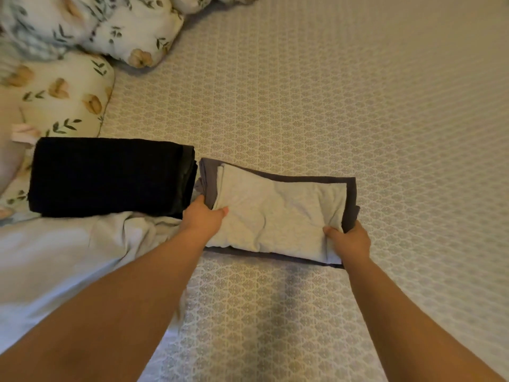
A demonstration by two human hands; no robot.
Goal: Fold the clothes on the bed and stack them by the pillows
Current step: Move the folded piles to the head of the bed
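A folded light grey garment (278, 216) lies on top of a folded dark grey garment (349, 199) in the middle of the bed. My left hand (203, 216) grips the left end of this small pile, thumb on top. At the right end my right hand (349, 241) grips the pile the same way, its fingers hidden underneath. A folded black garment (110, 175) sits just left of the pile, beside the floral pillows (63, 97).
The patterned bedspread (358, 106) stretches to the right and far side. A rumpled white sheet (68, 257) lies at the near left under my left forearm. More floral pillows (132, 31) lie at the top left. A small pink item (23, 132) rests by the pillow.
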